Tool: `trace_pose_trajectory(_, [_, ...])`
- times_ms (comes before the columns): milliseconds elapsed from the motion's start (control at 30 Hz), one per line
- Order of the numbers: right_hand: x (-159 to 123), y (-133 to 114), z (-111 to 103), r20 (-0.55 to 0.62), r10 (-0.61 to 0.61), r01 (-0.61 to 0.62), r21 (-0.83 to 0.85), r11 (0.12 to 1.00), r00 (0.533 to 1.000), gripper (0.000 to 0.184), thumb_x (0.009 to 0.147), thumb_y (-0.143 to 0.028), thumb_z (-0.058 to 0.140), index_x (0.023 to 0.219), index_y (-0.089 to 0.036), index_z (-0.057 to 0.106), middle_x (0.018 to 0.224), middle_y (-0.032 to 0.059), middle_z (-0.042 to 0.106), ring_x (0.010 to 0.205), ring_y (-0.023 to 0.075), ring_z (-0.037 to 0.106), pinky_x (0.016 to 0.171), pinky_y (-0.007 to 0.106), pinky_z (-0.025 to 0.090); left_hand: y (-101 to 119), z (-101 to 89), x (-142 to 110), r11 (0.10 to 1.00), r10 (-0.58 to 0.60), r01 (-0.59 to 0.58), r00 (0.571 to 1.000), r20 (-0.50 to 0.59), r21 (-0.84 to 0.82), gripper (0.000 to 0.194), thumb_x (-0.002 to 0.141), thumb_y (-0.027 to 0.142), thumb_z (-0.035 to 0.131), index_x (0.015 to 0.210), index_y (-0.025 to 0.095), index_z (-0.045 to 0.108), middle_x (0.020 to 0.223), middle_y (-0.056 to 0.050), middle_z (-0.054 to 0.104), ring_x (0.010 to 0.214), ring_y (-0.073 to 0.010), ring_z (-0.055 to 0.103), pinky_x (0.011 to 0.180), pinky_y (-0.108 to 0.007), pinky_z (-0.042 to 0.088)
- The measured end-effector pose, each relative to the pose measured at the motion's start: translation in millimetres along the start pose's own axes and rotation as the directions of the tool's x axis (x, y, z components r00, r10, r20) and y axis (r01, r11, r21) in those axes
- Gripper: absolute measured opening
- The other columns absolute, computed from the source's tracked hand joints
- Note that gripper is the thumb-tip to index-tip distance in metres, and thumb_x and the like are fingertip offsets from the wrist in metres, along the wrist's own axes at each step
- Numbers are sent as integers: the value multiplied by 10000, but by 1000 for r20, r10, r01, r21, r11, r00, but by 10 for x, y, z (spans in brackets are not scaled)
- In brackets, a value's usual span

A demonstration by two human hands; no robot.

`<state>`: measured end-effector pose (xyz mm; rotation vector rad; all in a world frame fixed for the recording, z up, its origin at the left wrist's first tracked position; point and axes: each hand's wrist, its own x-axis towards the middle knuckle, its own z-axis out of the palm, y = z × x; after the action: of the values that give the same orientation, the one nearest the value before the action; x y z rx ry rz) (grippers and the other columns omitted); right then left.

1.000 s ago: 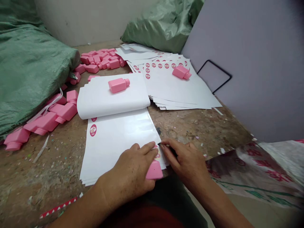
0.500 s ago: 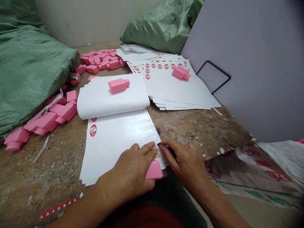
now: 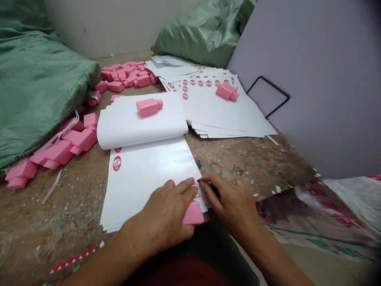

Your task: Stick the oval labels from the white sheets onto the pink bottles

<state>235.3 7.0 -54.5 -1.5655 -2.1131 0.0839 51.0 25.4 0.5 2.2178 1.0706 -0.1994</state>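
My left hand (image 3: 165, 216) lies on the near corner of a stack of white sticker sheets (image 3: 143, 174) and is closed round a pink plastic bottle (image 3: 193, 213), whose end shows under my fingers. My right hand (image 3: 230, 202) rests at the sheet's corner, its fingertips pinched on a small dark tool (image 3: 210, 184) at a pink oval sticker (image 3: 197, 194). The sheet's upper leaves are rolled back, weighted by another pink bottle (image 3: 149, 106).
A second pile of sticker sheets (image 3: 220, 111) lies further back with a pink bottle (image 3: 227, 91) on it. Several loose pink bottles (image 3: 59, 149) lie at the left and more pink bottles (image 3: 126, 74) at the back. Green sacks (image 3: 35, 87) flank the worn table (image 3: 247, 155); a grey panel (image 3: 321, 79) stands right.
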Motion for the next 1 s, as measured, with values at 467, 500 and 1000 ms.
trace_pose_trajectory(467, [-10, 91, -88, 16, -4, 3, 57, 998, 1000, 234, 978, -258, 434, 926, -218, 659, 824, 15, 750, 648, 182, 645, 616, 313, 348, -37, 47, -1, 1000, 24, -25, 998, -56, -18, 770, 711, 284, 604, 1450, 132, 447, 1584, -84, 346, 1217, -336, 512, 1042, -471, 453])
trace_pose_trajectory(500, [-7, 79, -78, 24, -13, 12, 49, 999, 1000, 230, 979, -252, 435, 928, -216, 657, 824, 13, 750, 653, 179, 644, 622, 315, 336, -36, 45, -1, 1000, 22, -24, 998, -57, -19, 778, 706, 283, 603, 1452, 129, 445, 1583, -87, 348, 1212, -338, 516, 1040, -473, 454])
trace_pose_trajectory(1000, [24, 56, -31, 42, -59, 59, -15, 998, 997, 198, 968, -207, 460, 900, -195, 646, 794, 18, 737, 606, 174, 590, 626, 322, 246, -16, 4, -14, 1000, 15, -15, 999, -29, -21, 784, 702, 274, 601, 1457, 136, 439, 1590, -65, 338, 1208, -341, 506, 1043, -467, 456])
